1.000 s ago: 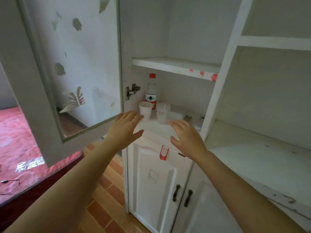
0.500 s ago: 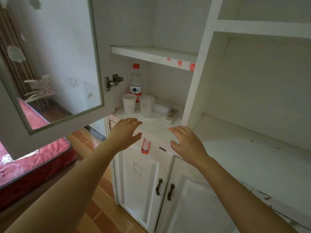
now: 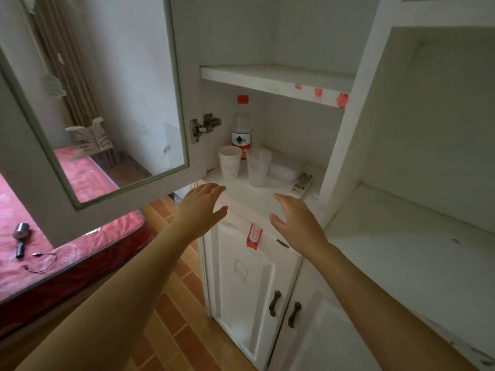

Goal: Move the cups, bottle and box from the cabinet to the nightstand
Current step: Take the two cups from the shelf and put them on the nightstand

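Both hands, left [image 3: 199, 207] and right [image 3: 294, 219], hovered empty with fingers loosely spread before the white cabinet shelf [image 3: 249, 195], where the white paper cup [image 3: 229, 162], clear plastic cup [image 3: 258, 167], red-capped water bottle [image 3: 242, 127] and white box [image 3: 284, 168] stood.

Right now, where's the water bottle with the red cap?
In the head view the bottle stands upright at the back left of the open cabinet shelf, beside the door hinge and just behind the white paper cup.
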The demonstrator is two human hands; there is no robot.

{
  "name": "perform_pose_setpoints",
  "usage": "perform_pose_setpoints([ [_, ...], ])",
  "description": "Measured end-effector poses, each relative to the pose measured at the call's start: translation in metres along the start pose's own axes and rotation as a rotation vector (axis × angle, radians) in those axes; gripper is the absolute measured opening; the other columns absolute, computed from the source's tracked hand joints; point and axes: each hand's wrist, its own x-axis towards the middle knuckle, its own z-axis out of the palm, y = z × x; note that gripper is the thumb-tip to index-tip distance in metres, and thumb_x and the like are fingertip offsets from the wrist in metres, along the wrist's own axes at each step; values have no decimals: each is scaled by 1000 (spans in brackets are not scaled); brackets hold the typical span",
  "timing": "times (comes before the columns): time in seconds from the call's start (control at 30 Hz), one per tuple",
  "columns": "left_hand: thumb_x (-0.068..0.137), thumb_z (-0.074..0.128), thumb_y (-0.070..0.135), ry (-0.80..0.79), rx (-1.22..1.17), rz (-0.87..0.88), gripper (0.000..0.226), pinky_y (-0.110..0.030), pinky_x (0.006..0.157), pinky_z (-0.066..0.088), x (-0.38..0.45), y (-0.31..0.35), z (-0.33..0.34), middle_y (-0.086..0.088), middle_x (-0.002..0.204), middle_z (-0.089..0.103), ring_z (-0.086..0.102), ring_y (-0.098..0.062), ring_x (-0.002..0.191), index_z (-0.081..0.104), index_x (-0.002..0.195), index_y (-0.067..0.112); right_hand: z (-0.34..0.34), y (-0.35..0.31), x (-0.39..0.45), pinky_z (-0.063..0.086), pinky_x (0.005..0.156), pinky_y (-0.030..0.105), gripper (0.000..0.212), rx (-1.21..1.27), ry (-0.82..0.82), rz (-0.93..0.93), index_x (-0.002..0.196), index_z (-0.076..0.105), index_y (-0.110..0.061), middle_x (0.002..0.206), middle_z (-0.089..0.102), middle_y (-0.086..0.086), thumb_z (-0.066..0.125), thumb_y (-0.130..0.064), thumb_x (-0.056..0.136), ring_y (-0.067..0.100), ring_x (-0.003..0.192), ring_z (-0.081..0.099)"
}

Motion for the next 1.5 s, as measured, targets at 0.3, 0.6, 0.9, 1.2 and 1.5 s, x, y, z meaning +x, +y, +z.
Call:
perform_pose_setpoints([
  [0.3,87,61,27,-24,-306,-129,62,-42,107,34,71,-22,30,-12,144,39,41,-29,129,32,139,11,34,12,79,37,102,32,57,314,118,256,137,35,-9,140,44,7,58,-28,88,22,126,44],
  [0.6,84,64,23,-30,-619,-284,71,-44,102,39,139,-46,67,-17,136,44,45,-34,123,22,141,10,55,19,145,38,105,39,80,638,211,412,143,23,-14,144,37,6,70,-18,79,22,128,40],
  [0.9,76,72,20,-7,-810,-376,69,-48,103,40,178,-53,81,-13,133,51,47,-32,123,35,134,10,64,21,176,42,92,28,77,678,299,448,141,27,-15,135,46,8,72,-14,77,13,108,46],
  [1.2,82,67,22,35,-899,-436,54,-29,87,39,186,-53,87,-13,124,56,53,-30,115,43,127,7,70,27,186,43,84,27,59,629,292,473,127,44,-11,129,52,7,72,-18,76,12,100,49],
  [1.5,76,73,18,168,-885,-360,61,-42,94,47,152,-45,66,-13,125,56,54,-30,113,42,127,7,58,20,161,44,79,27,52,647,343,427,119,46,-11,113,53,2,73,-22,76,14,98,52],
])
